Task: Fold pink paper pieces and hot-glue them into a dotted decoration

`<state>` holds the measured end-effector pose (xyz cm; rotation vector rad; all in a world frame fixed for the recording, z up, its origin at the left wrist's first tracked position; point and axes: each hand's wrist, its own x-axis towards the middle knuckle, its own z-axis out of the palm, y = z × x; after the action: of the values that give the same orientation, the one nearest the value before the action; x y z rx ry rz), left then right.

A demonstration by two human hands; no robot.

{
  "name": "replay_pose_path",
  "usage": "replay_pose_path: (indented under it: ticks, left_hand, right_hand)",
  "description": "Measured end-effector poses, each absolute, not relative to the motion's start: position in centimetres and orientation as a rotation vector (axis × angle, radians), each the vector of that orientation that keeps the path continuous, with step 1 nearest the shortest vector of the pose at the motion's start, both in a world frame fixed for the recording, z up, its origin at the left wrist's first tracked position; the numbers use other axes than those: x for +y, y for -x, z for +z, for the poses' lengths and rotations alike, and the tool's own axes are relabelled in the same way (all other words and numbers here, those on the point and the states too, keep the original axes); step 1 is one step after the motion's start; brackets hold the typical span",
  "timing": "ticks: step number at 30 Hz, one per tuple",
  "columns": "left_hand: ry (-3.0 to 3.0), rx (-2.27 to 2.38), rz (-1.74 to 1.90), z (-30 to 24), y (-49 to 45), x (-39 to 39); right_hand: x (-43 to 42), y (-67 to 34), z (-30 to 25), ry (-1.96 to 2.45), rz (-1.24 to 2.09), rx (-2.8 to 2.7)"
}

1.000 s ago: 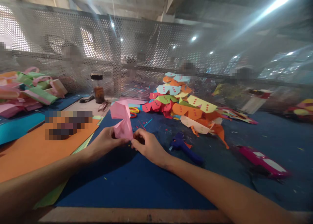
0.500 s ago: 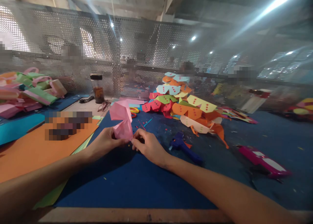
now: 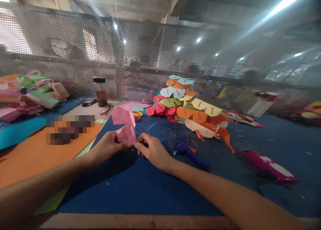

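Observation:
A folded piece of pink paper (image 3: 126, 123) is held up over the blue table top, with a notch on its left side. My left hand (image 3: 110, 144) pinches its lower left edge between thumb and fingers. At the paper's lower right corner, the thumb and forefinger of my right hand (image 3: 151, 150) are pressed together on it. Just behind the paper lie scissors with yellow and red handles (image 3: 137, 115), partly hidden. A blue glue gun (image 3: 189, 151) rests on the table to the right of my right hand.
Folded paper pieces in many colours (image 3: 185, 102) are piled at the back. Orange sheets (image 3: 32, 156) lie at left, below a heap of paper shapes (image 3: 32, 92). A jar (image 3: 101, 93) stands near the perforated metal screen (image 3: 145, 39). A magenta case (image 3: 272, 166) lies at right.
Almost nothing differs. Both hands keep their pinch on the pink paper, which has shifted very slightly to the left.

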<state>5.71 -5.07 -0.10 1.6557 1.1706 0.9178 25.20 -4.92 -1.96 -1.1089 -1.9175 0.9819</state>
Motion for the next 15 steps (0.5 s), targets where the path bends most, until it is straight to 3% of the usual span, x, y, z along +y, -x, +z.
replay_pose_path:
  ticks: [9,15]
  left_hand:
    - [-1.677,1.132,0.918,-1.5,-4.8,-3.8]
    - [-1.620,1.024,0.882,-1.8,-4.8,-3.4]
  right_hand:
    - [-5.0,-25.3,-1.8,1.012,0.911,-1.945]
    - [-5.0,-25.8,-1.6,0.913,0.570,-1.974]
